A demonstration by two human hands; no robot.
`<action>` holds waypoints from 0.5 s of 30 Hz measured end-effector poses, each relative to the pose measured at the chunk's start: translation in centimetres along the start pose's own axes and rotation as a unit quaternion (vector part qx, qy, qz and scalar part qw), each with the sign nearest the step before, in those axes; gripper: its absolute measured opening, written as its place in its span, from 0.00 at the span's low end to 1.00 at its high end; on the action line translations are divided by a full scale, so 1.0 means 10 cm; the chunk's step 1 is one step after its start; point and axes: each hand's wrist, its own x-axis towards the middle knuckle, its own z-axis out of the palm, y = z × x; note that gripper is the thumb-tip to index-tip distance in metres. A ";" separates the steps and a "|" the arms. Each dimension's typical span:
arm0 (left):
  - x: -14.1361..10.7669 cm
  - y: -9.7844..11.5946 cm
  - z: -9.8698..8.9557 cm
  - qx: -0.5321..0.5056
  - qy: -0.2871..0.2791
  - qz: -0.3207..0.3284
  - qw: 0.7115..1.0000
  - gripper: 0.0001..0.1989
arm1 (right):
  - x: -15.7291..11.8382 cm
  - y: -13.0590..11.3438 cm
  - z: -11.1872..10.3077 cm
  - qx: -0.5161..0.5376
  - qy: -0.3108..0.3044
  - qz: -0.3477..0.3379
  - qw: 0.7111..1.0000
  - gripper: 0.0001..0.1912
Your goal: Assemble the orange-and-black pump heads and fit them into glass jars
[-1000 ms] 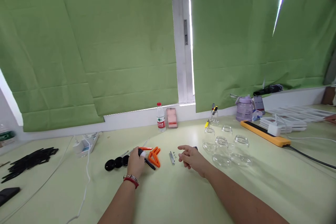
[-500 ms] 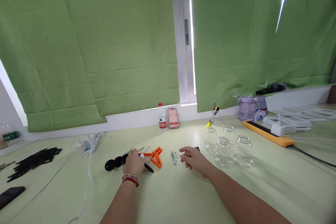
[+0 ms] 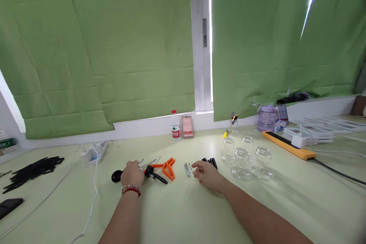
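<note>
My left hand (image 3: 132,175) is over the black round parts (image 3: 116,176), its fingers curled down and whatever they grip hidden. To its right lie a black clamp-like part with a handle (image 3: 156,174), metal rods (image 3: 154,160) and orange plastic brackets (image 3: 169,168). My right hand (image 3: 208,175) hovers with fingers apart, holding nothing, just right of small screws (image 3: 187,169) and tiny nuts. Black parts (image 3: 212,162) show behind that hand.
Several glass jars (image 3: 241,164) stand on the right, with an orange power strip (image 3: 288,145) beyond. A water bottle (image 3: 175,126) and a pink box (image 3: 188,127) stand at the back. Black strips (image 3: 34,172), a white cable (image 3: 94,194) and a phone (image 3: 10,207) lie left.
My left hand has moved left, uncovering more of the black part with the handle. More of the black parts behind my right hand now shows. The view has shifted slightly.
</note>
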 end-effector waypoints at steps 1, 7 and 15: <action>0.00 0.00 0.01 -0.003 -0.005 -0.006 1.000 0.16 | 0.00 0.00 0.01 -0.008 -0.005 -0.003 1.000 0.15; 0.00 -0.03 0.04 -0.023 -0.040 -0.041 0.998 0.15 | -0.02 0.00 0.05 -0.067 -0.013 -0.011 0.998 0.13; 0.02 -0.01 -0.01 -0.053 -0.028 -0.080 0.995 0.14 | -0.05 -0.12 0.34 -0.215 -0.021 -0.057 0.975 0.13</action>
